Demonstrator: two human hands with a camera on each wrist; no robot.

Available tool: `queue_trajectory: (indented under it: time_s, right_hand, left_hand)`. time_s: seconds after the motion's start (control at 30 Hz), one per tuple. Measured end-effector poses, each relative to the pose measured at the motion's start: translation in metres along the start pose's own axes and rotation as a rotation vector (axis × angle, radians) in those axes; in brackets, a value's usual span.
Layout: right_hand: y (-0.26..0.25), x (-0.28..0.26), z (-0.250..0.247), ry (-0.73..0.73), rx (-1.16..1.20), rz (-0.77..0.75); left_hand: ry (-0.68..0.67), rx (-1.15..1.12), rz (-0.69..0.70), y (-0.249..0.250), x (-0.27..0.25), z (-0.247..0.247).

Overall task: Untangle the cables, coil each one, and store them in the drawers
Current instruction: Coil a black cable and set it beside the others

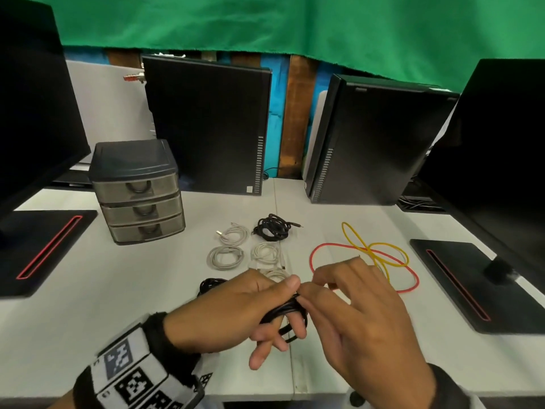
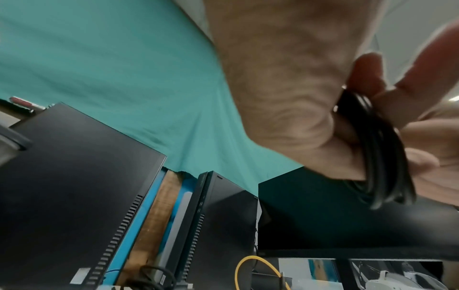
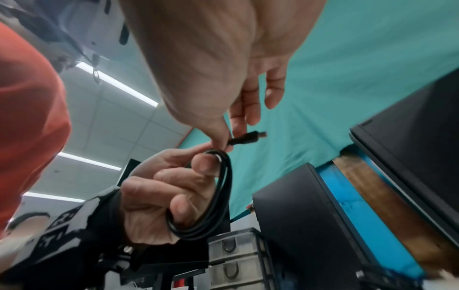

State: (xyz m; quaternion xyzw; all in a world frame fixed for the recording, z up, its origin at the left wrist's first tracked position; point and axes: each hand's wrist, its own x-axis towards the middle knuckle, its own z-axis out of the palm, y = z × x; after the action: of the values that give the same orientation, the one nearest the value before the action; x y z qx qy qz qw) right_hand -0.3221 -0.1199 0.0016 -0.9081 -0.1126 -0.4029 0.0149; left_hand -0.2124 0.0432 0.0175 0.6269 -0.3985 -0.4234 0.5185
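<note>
My left hand [image 1: 283,293] grips a coiled black cable [image 1: 287,314], whose loops pass round its fingers [image 3: 198,166]. My right hand [image 1: 312,287] pinches the loose end just behind the plug [image 3: 250,136], right above the coil [image 3: 223,192]. Both hands are held above the table's front edge. Several coiled white cables [image 1: 225,256] and a black coil [image 1: 272,227] lie on the table beyond them. Another black coil [image 1: 211,284] is half hidden behind my left hand. A red cable [image 1: 318,252] and a yellow cable [image 1: 374,246] lie crossed to the right. The three-drawer unit [image 1: 138,190] at left has all drawers closed.
Two black computer towers [image 1: 212,125] [image 1: 374,140] stand at the back of the white table [image 1: 147,290]. A monitor base [image 1: 38,249] sits at the left and another monitor base [image 1: 477,284] at the right. A green cloth hangs behind.
</note>
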Motion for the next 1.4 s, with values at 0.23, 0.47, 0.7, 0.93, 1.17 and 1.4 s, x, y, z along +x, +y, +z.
queue_trajectory:
  time_s: [0.23,0.47,0.7,0.93,1.17,1.4]
  right_hand:
    - [-0.01,0.001,0.002,-0.015,0.709,0.412]
    - [-0.021,0.001,0.008,-0.008,1.078,0.618]
    - [-0.012,-0.003,0.013,0.01,0.833,0.711]
    - [-0.013,0.0,0.01,-0.05,0.855,0.786]
    - [-0.012,0.006,-0.001,-0.179,1.026,0.798]
    - [-0.007,-0.001,0.004,-0.353,0.97,0.765]
  left_hand:
    - [0.213,-0.282,0.142,-0.006,0.004,0.005]
    - [0.417,-0.481,0.172,-0.002,0.012,0.009]
    - [0.424,0.025,0.124,-0.014,0.013,0.001]
    - [0.518,0.217,0.21,-0.016,0.006,0.003]
    - [0.427,0.191,0.109,-0.012,0.006,-0.005]
    - [0.421,0.248,0.058,-0.017,0.006,0.002]
